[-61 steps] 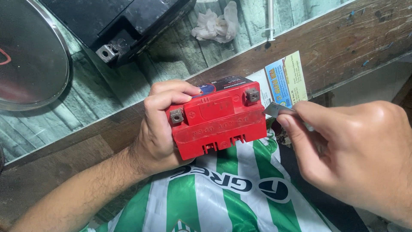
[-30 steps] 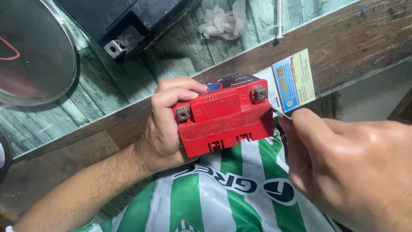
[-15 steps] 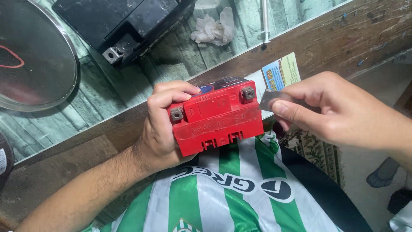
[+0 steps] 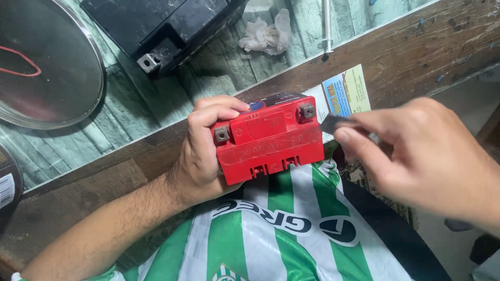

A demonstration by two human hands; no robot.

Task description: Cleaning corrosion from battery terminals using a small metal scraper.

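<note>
Left hand (image 4: 200, 156) grip closed round red battery (image 4: 268, 140), held over striped shirt at near edge of wooden counter (image 4: 416, 47). Right hand (image 4: 427, 161) pinches small grey piece (image 4: 333, 123), now back beside right terminal (image 4: 307, 111) after brief pull-away. Battery unmoved.

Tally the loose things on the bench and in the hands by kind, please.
Batteries: 2, the red battery in the left hand and a black battery
Metal dish: 1
Crumpled tissue: 1
Small grey piece in the right hand: 1
Total: 5
</note>
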